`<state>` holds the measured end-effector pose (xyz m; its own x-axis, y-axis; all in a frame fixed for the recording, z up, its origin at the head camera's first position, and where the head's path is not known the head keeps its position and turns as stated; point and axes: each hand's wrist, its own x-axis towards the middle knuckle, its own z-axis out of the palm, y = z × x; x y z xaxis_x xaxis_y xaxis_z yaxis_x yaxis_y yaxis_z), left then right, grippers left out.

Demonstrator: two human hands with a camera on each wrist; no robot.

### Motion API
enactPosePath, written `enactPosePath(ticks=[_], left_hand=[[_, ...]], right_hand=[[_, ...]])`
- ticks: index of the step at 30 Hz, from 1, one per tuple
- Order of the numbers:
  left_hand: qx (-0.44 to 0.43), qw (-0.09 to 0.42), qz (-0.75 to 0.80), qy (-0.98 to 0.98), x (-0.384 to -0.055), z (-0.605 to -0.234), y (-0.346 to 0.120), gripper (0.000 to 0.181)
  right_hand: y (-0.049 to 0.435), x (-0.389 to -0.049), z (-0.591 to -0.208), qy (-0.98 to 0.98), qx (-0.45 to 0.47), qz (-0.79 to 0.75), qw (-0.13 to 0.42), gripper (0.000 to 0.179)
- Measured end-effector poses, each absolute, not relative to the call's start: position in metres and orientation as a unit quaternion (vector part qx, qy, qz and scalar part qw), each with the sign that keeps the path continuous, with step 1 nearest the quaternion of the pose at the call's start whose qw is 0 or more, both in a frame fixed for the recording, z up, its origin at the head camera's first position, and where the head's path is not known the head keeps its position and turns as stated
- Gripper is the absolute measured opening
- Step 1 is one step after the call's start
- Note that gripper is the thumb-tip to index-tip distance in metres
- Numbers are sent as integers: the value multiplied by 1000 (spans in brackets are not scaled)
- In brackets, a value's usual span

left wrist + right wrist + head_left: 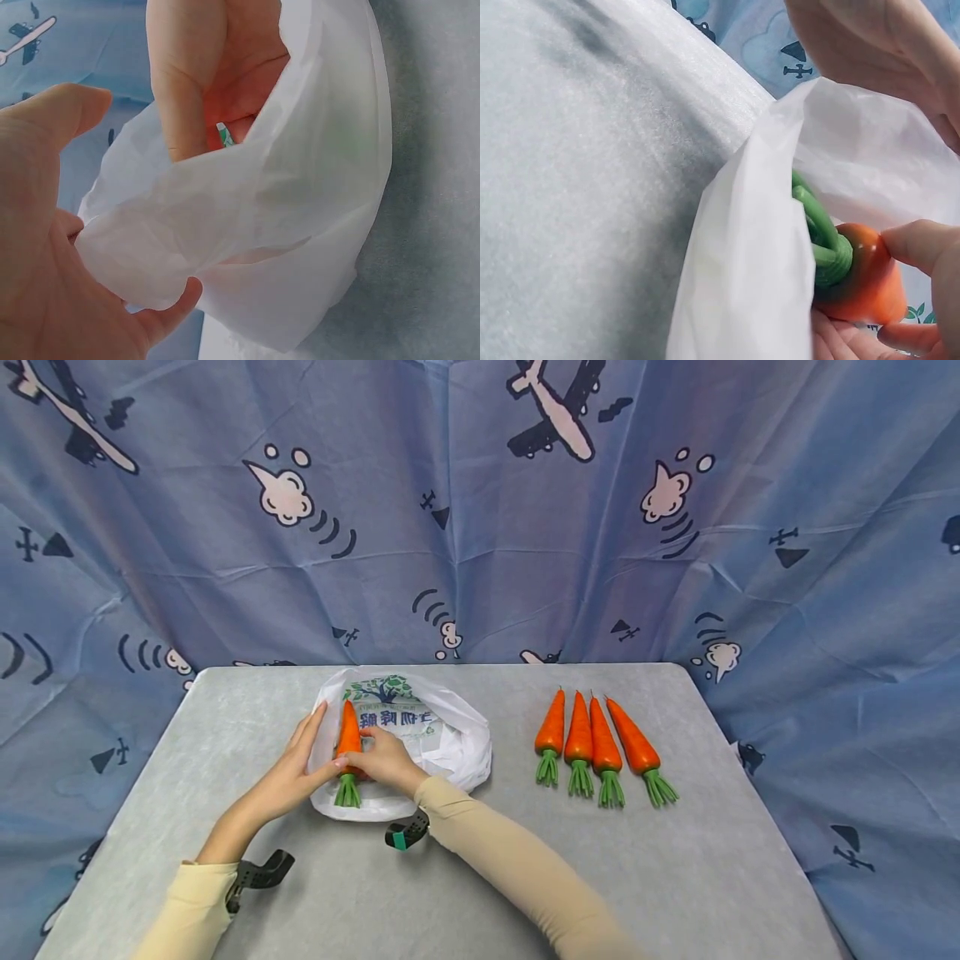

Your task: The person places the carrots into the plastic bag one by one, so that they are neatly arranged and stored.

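In the head view, a white plastic bag (467, 745) with printed writing and a tree lies on the table, its mouth toward me. My right hand (392, 763) reaches into the bag's mouth and grips an orange carrot (349, 725) between thumb and fingers, the green stem end nearest me. The right wrist view shows the thumb on the carrot's (870, 277) thick end, fingers beneath it. My left hand (288, 778) is at the bag's left edge, fingers extended and thumb spread. Up close in the left wrist view, its fingers touch the bag's side (172, 232).
Several more carrots (578, 731) lie side by side on the right of the grey table (495, 885), stems toward me. A blue curtain (480, 527) printed with planes hangs behind the table. Each wrist wears a black band (262, 871).
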<state>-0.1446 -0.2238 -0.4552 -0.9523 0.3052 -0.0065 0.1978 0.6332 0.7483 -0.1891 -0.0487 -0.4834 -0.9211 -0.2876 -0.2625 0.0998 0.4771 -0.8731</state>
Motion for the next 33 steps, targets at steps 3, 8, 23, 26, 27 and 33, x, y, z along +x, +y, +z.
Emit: enactPosePath(ticks=[3, 8, 23, 26, 27, 33], left_hand=[[141, 63, 406, 901, -145, -456, -224, 92], [145, 59, 409, 899, -145, -457, -224, 91], [139, 61, 409, 900, -145, -455, -225, 92], [141, 61, 410, 899, -145, -455, -226, 92], [142, 61, 410, 899, -145, -455, -226, 92], [144, 63, 411, 898, -145, -455, -226, 92]], right_hand=[[-49, -189, -485, 833, -55, -516, 192, 64], [-49, -190, -488, 827, -54, -525, 192, 63], [-45, -192, -494, 796, -70, -564, 211, 64], [-44, -193, -494, 799, -77, -558, 208, 60], [-44, -193, -494, 800, -79, -558, 207, 59], [-44, -195, -499, 805, -84, -552, 200, 58]])
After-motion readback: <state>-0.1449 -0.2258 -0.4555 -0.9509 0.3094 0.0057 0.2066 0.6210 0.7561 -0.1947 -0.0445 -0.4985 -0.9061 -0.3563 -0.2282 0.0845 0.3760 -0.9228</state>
